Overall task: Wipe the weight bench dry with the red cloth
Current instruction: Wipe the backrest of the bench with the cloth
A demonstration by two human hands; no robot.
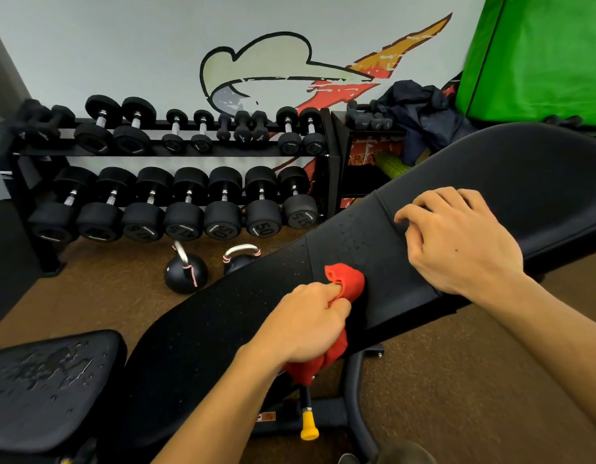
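Weight bench (222,316) backrest runs diagonally across centre frame. We note fine droplets (348,239) above and left of the red cloth (348,279). Left hand (306,324) clenches the bunched cloth against the pad, centre frame. Right hand (457,242), fingers loosely bent, rests on the upper pad and grasps nothing. Seat pad (89,413), lower left, carries pooled water (38,366). We judge most wiping remains.

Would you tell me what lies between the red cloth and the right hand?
In the head view, only bare black bench pad with a few water droplets lies between the red cloth and the right hand.
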